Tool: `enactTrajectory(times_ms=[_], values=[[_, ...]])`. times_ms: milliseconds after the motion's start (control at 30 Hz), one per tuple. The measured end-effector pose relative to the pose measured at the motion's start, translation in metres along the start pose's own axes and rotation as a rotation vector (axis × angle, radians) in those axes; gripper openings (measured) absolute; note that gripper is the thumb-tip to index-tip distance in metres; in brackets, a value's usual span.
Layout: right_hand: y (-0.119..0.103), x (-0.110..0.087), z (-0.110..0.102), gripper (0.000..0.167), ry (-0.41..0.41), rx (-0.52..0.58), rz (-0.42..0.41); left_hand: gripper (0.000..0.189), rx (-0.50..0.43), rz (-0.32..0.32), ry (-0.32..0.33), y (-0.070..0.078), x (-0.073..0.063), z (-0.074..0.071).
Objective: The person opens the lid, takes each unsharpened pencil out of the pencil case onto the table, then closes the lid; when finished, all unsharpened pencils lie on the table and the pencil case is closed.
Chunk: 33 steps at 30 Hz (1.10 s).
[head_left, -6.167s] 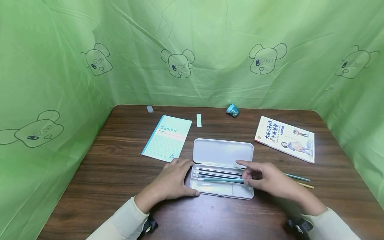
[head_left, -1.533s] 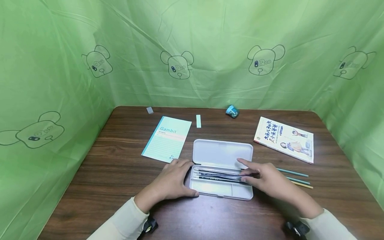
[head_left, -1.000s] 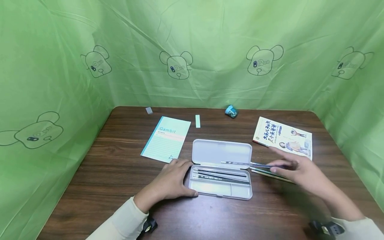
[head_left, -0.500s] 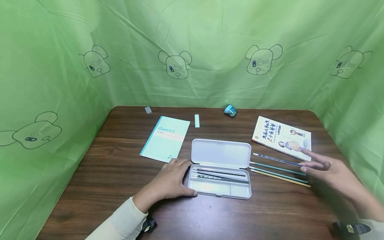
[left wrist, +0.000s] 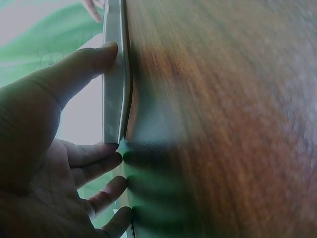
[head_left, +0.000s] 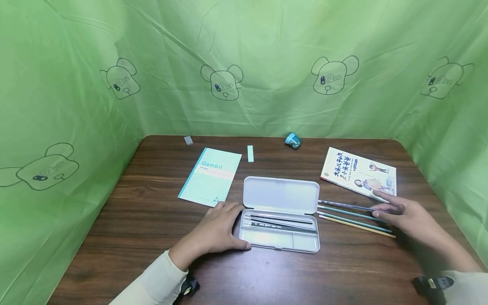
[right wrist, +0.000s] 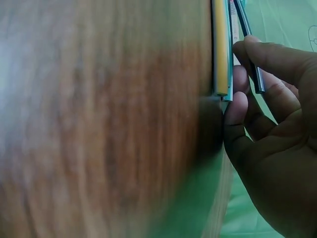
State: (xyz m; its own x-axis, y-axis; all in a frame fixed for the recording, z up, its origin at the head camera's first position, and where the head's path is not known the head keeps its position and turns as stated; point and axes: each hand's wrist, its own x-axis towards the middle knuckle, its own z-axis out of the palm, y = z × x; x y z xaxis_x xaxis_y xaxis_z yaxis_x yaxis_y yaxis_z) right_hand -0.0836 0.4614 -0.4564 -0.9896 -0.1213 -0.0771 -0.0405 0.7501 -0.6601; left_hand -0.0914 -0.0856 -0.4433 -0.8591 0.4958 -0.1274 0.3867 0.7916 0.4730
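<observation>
Left hand [head_left: 217, 228]: thumb on near wall, fingers at left end, gripping pencil case [head_left: 281, 195], lid folded back, centre of table [head_left: 148, 228]; dark pencils [head_left: 280, 228] in far compartment. Right hand [head_left: 411, 218]: thumb and fingers pinched on 1 blue pencil [head_left: 345, 205], right of case, far of 2 teal pencils [head_left: 347, 212] and 1 yellow pencil [head_left: 360, 227].

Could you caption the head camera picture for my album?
Left hand holding an open pencil case, right hand pinching a dark pencil.

Green fabric [head_left: 267, 112] with bear-face outlines [head_left: 226, 84] around dark wood-grain table [head_left: 282, 165].
</observation>
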Motion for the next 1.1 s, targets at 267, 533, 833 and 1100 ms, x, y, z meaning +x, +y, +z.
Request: enactTrajectory(times_ms=[267,533,833,1100], values=[[0.003,0.005,0.004,0.074,0.002,-0.043,-0.032,0.093,0.005,0.0,0.0,0.001,0.0,-0.001],[0.005,0.004,0.005,0.072,0.007,-0.042,-0.053,0.093,0.002,-0.001,-0.003,0.001,0.0,-0.001],[0.005,0.006,0.004,0.073,-0.004,-0.027,-0.06,0.092,0.005,0.004,0.0,0.001,-0.001,-0.001],[-0.02,0.006,0.001,0.076,0.007,-0.034,-0.074,0.092,0.009,0.01,0.003,0.001,-0.001,-0.001]])
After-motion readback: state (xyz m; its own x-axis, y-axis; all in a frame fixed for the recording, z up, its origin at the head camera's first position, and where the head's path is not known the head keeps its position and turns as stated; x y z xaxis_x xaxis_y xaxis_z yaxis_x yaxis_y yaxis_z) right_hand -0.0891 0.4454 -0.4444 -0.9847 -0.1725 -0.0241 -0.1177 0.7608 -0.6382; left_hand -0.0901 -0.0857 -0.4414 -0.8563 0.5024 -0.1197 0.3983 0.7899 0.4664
